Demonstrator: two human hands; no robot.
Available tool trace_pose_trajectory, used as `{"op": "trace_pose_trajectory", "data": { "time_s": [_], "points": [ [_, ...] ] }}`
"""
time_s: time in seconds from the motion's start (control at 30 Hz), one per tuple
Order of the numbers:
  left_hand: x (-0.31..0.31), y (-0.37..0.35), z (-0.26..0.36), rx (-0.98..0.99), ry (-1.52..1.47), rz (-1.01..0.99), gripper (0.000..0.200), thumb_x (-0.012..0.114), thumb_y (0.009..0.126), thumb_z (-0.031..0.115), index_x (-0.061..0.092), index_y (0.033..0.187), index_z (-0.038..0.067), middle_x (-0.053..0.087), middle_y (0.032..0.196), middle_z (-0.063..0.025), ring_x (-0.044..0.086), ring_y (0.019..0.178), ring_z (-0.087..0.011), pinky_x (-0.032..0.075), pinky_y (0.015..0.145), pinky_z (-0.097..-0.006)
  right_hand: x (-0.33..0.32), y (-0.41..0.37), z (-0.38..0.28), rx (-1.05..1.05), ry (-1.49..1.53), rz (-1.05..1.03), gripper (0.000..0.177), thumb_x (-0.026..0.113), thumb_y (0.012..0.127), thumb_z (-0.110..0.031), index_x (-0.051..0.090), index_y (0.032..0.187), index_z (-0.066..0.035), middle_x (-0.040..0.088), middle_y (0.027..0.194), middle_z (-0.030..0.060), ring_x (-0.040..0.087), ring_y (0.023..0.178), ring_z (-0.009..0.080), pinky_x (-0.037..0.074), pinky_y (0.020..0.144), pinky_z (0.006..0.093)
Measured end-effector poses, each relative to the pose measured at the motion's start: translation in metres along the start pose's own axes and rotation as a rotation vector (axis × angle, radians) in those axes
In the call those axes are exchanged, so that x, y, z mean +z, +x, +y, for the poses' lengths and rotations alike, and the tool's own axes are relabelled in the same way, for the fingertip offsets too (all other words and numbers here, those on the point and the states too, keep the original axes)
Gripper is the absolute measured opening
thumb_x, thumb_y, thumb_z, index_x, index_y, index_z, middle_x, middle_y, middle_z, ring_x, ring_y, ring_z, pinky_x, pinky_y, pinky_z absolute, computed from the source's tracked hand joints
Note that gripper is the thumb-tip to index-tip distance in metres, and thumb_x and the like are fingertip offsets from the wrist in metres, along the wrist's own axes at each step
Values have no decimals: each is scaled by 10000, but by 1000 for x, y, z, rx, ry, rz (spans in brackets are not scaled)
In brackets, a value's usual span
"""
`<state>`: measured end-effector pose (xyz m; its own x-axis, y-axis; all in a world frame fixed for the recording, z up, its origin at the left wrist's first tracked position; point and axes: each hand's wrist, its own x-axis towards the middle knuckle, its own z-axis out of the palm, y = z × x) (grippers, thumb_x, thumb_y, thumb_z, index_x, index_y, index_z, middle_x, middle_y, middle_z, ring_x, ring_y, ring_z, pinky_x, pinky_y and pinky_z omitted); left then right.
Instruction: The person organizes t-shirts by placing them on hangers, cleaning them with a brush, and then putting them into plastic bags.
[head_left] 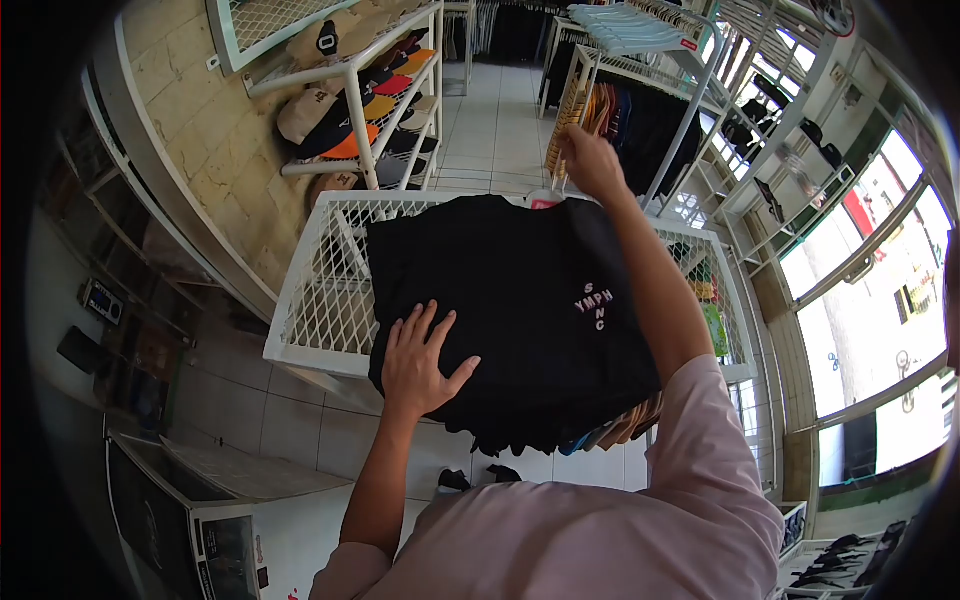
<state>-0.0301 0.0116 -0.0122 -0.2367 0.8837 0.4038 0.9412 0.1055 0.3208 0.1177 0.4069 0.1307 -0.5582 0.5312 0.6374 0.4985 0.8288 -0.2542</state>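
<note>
A black T-shirt [490, 300] lies spread over the white mesh-topped rack, its near edge hanging over the front. Small white letters [594, 303] are printed on its right side. My left hand [418, 362] rests flat on the left part of the shirt, fingers spread. Beyond the shirt's far right corner, my right hand [594, 163] is raised with its fingers curled together. Whatever it might hold is too hidden to make out. A small red-and-white piece [543, 203] shows at the shirt's far edge, close to that hand.
The mesh rack [318, 290] extends past both sides of the shirt. Several garments [618, 430] hang beneath its front edge. Caps fill a white shelf [352, 120] at the left wall. Light blue hangers [625, 30] top a clothes rail ahead. Glass windows [860, 290] line the right side.
</note>
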Motion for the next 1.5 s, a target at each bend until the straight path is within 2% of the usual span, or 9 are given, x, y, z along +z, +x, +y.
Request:
{"op": "trace_pose_trajectory", "data": {
  "time_s": [0.33, 0.53, 0.6, 0.73, 0.83, 1.13, 1.27, 1.43, 1.5],
  "points": [
    [2, -3, -3, 3, -27, 7, 817, 681, 916, 703, 662, 1471, 104, 548, 1584, -223, 466, 1519, -401, 325, 1259, -596, -104, 42, -116, -347, 234, 504, 160, 642, 985, -10, 713, 1119, -63, 750, 991, 170, 741, 894, 395, 578, 769, 477],
    [-54, 17, 24, 15, -366, 191, 325, 794, 956, 288, 767, 1156, 33, 716, 1302, -205, 682, 1215, -372, 559, 974, -466, -146, 15, -189, -517, 375, 496, 158, 631, 1040, -40, 747, 1146, -65, 762, 953, 98, 766, 794, 212, 598, 684, 341],
    [-99, 33, 61, 181, -170, 639, 253, 808, 926, 150, 731, 1136, 31, 708, 1084, -148, 682, 987, -325, 549, 840, -439, -154, 2, -211, -589, 423, 502, 159, 645, 1057, -50, 754, 1172, -68, 746, 928, 57, 728, 673, 115, 572, 596, 269],
    [-155, 46, 96, 169, 80, 786, 414, 823, 941, 216, 674, 1286, 41, 690, 1152, -137, 645, 1074, -343, 497, 979, -473, -169, -18, -251, -668, 589, 575, 116, 677, 984, 12, 739, 1064, -45, 746, 922, 137, 766, 812, 307, 588, 687, 383],
    [-178, 43, 105, 153, 196, 801, 402, 792, 974, 256, 671, 1294, 44, 702, 1136, -153, 666, 1060, -360, 513, 955, -480, -185, -34, -273, -607, 650, 420, 79, 639, 1034, 18, 696, 1081, 47, 733, 960, 197, 741, 796, 321, 565, 665, 367],
    [-203, -58, 103, -378, 262, 519, 303, 693, 1048, 299, 647, 1193, 37, 749, 896, -239, 728, 840, -467, 547, 701, -535, -139, -100, -318, -472, 921, 480, 210, 825, 909, -109, 743, 1092, -44, 698, 909, 87, 666, 641, 208, 535, 614, 348],
    [-225, -108, 102, -551, 366, 494, 283, 699, 1040, 284, 629, 1155, 35, 744, 891, -248, 720, 845, -477, 531, 693, -550, -100, -175, -339, -439, 917, 70, 70, 811, 893, -107, 764, 913, -59, 695, 776, 78, 672, 600, 231, 526, 559, 365],
    [-244, -149, 99, -599, 416, 512, 279, 705, 1034, 279, 612, 1118, 30, 731, 859, -251, 711, 827, -482, 518, 679, -557, -46, -220, -394, -529, 726, -128, 461, 804, 923, -397, 744, 1216, -47, 715, 767, 125, 718, 636, 323, 552, 558, 432],
    [-250, -162, 96, -638, 416, 488, 281, 711, 1029, 273, 605, 1107, 25, 728, 864, -244, 710, 839, -480, 519, 679, -551, -42, -225, -414, -548, 594, -244, 527, 739, 954, -516, 758, 1098, -9, 720, 748, 166, 731, 657, 342, 562, 565, 433]
  ]
}}
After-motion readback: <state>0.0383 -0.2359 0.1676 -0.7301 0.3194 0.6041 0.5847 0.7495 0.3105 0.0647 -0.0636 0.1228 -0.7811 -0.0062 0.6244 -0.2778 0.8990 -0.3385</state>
